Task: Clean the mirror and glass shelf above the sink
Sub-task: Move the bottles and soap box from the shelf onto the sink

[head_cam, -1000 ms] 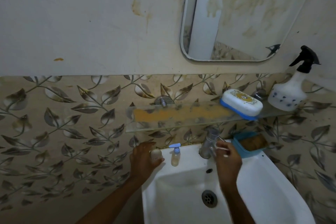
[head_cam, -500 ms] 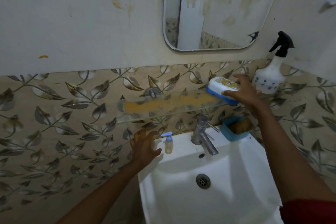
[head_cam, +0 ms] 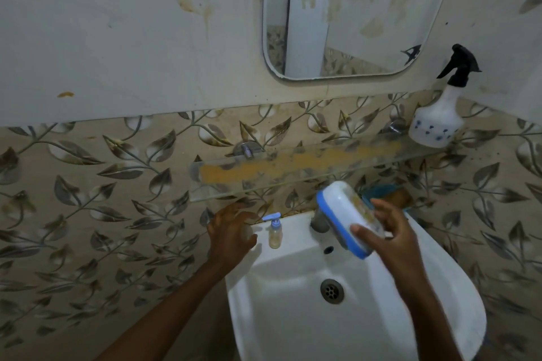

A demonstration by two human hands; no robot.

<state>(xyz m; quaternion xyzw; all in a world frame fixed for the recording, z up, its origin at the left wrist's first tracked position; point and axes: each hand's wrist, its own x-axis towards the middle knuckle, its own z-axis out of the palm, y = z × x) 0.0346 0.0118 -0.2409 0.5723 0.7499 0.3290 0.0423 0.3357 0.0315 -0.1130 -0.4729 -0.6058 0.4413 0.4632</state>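
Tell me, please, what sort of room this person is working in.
Most likely a small household bathroom: a white sink sits below a stained mirror and a glass shelf, leaf-patterned tiles cover the wall, and the right hand holds a soap case.

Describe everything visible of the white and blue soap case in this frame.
The soap case is a rounded oblong box, plastic by its look: white lid with a yellowish pattern, blue base showing as a rim. It looks closed. It is tilted steeply, one end up toward the glass shelf, held in the air over the sink, in front of the tap. The right hand grips its lower end, thumb and fingers on opposite sides.
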